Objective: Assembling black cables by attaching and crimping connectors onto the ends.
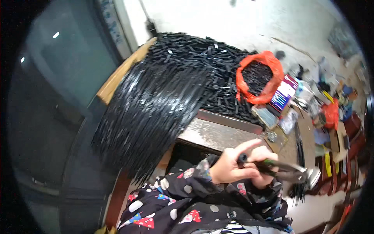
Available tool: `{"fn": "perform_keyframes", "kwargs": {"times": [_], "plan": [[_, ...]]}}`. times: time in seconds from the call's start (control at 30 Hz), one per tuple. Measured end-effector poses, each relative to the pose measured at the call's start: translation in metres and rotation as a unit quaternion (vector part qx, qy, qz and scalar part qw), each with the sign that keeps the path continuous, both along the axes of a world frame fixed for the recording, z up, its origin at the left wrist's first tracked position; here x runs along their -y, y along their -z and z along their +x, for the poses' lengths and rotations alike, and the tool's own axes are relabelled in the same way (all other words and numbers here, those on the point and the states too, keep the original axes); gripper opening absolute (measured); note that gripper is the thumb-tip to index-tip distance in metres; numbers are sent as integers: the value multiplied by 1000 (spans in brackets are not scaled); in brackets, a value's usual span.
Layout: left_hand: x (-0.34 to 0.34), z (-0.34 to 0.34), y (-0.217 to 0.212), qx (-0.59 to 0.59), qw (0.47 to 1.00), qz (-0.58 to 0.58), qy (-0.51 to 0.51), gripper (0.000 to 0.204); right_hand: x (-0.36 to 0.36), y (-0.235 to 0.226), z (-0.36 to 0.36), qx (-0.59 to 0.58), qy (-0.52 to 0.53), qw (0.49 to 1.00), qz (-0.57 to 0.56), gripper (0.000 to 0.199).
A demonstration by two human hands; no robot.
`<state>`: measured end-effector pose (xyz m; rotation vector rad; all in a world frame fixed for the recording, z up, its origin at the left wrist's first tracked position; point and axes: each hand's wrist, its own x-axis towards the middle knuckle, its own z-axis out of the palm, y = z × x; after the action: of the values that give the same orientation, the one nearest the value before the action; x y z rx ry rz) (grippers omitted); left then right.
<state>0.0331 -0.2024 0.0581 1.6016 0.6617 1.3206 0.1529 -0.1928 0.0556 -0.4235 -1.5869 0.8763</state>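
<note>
My left hand (pixel 226 167) is in front of my body, its index finger stretched toward the right. Its thumb and fingers curl around a short black tube-like piece (pixel 242 158), whose round end shows between them. Pressed against it, my right hand (pixel 263 177) is wrapped round a metal hand tool (pixel 290 171) with dark handles and a rounded silver head. The tool points right and is smeared by motion, so its exact kind is unclear. My two hands overlap, hiding some fingers and whether the black piece belongs to the tool.
Long thin black strips (pixel 156 101) overhang the table's left front. Behind them lies a heap of short black pieces (pixel 194 48). An orange-red plastic bag (pixel 269 58) holds more black pieces beside a lit phone (pixel 285 93). A metal bar (pixel 230 121) edges the heap; clutter is at right.
</note>
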Motion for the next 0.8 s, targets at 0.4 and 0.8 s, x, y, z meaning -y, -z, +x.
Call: {"fn": "perform_keyframes", "kwargs": {"times": [0.4, 0.8], "plan": [[-17, -50, 4, 109, 990, -77, 43, 75, 29, -25, 43, 347, -165, 828, -409, 15], [-9, -31, -6, -11, 997, -17, -72, 23, 34, -15, 45, 138, -388, 711, -570, 48]]}}
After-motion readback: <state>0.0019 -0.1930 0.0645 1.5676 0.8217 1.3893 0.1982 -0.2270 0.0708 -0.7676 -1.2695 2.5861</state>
